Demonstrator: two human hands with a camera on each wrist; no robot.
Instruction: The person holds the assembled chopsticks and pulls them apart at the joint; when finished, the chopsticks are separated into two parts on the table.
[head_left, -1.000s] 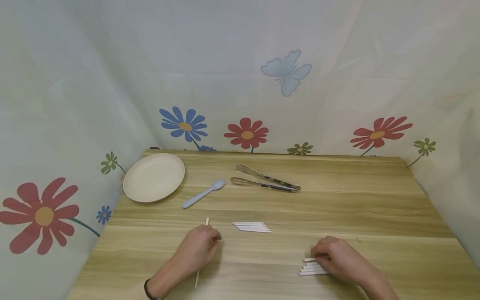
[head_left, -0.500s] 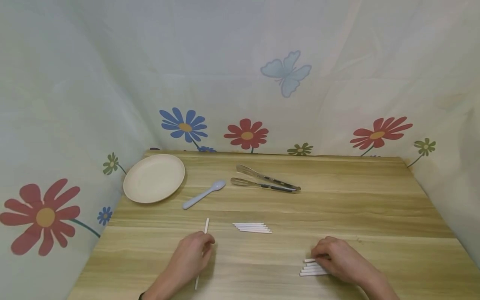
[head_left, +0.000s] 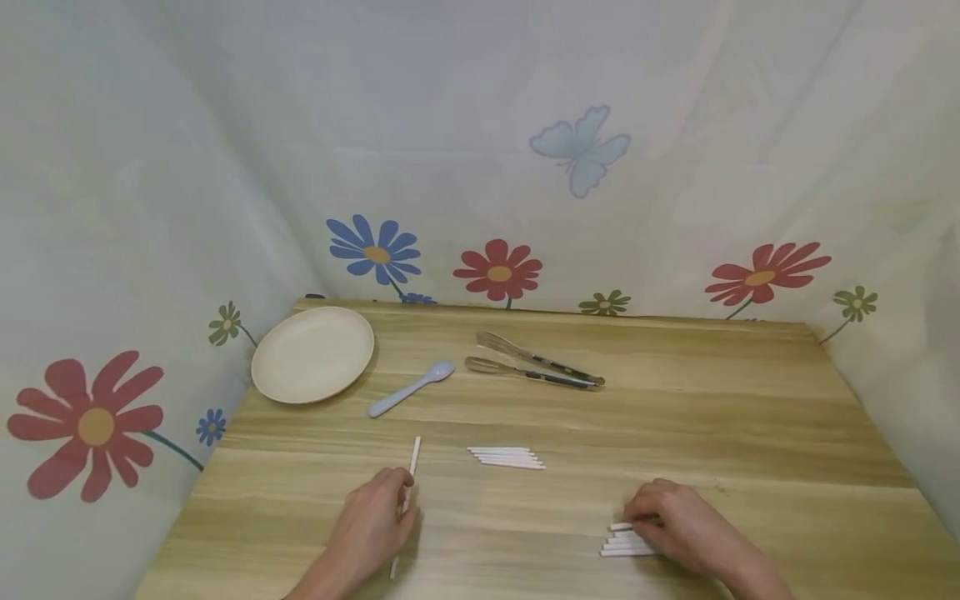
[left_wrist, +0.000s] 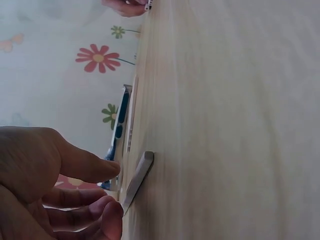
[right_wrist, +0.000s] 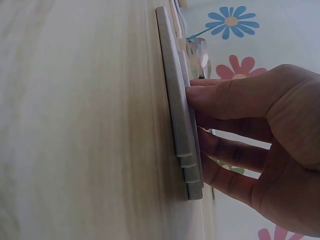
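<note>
A single thin white stick (head_left: 415, 454) lies lengthwise on the wooden table. My left hand (head_left: 371, 521) hovers over its middle, thumb and fingers apart, covering part of it. In the left wrist view the stick (left_wrist: 140, 175) rests beyond the fingertips, and nothing is held. At right, several white sticks (head_left: 626, 546) lie side by side in a row. My right hand (head_left: 678, 521) has thumb and fingers at the row's far edge, pinching the farthest stick; the palm hides the right ends. The right wrist view has the thumb (right_wrist: 205, 97) against the sticks (right_wrist: 175, 95).
Between the hands lies a slanted row of white sticks (head_left: 506, 457). Farther back are a pale blue spoon (head_left: 408, 392), metal tongs (head_left: 536, 371) with dark grips and a cream plate (head_left: 311, 357) at the left corner. A flowered curtain (head_left: 450, 167) encloses the table (head_left: 712, 400).
My left hand has drawn back and left along the lone stick, its thumb and fingers spreading apart. The right hand stays nearly still at its row; the far stick is slightly angled now.
</note>
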